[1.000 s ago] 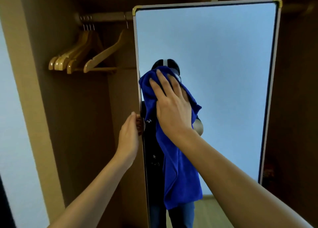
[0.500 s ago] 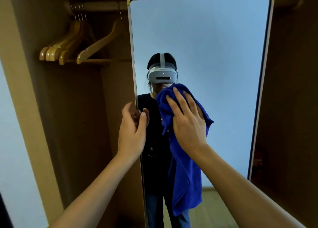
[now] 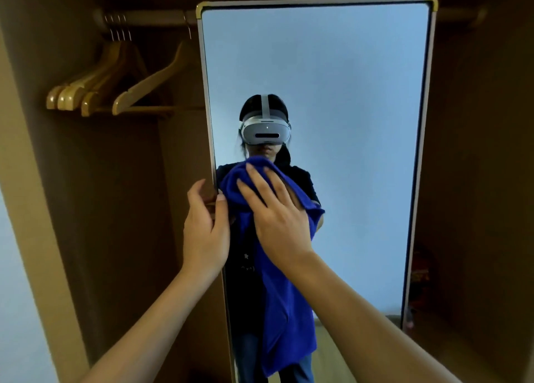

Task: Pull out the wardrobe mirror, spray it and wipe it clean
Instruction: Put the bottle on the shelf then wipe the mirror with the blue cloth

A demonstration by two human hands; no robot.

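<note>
Two steps look done: the mirror [image 3: 332,79] is pulled out and wiping's underway, though I can't tell if it's sprayed. Right hand [image 3: 277,218] presses the blue cloth [image 3: 277,310] flat-palmed on the glass; beside that grip, left hand [image 3: 205,232] pinches the mirror's edge.

Wooden hangers [image 3: 115,90] on a rail [image 3: 150,17]

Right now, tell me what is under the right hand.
The right hand lies flat on a blue cloth pressed to the mirror. The cloth hangs below it. The glass under hand and cloth is covered, so its state cannot be seen.
</note>
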